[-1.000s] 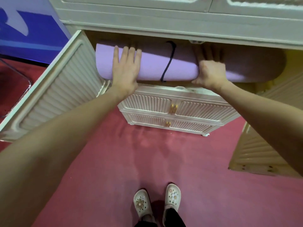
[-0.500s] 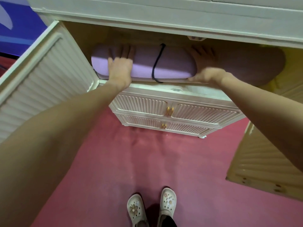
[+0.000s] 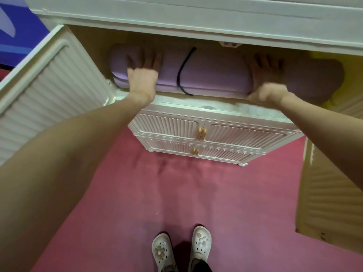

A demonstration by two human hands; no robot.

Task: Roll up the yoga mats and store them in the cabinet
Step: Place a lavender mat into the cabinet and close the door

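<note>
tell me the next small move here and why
Probably draw both hands out. The rolled purple yoga mat already lies inside the open cabinet compartment, behind its front edge, with the left hand and right hand flat on it. Then swing the left door shut.

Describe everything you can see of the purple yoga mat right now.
The purple yoga mat is rolled into a long cylinder with a soft, matte, foam-like surface. A thin black strap loops around it near the middle. It lies horizontally on the shelf inside the open compartment of the white cabinet, its right end in shadow. The left hand presses flat on it left of the strap; the right hand presses on it farther right, fingers spread.
</note>
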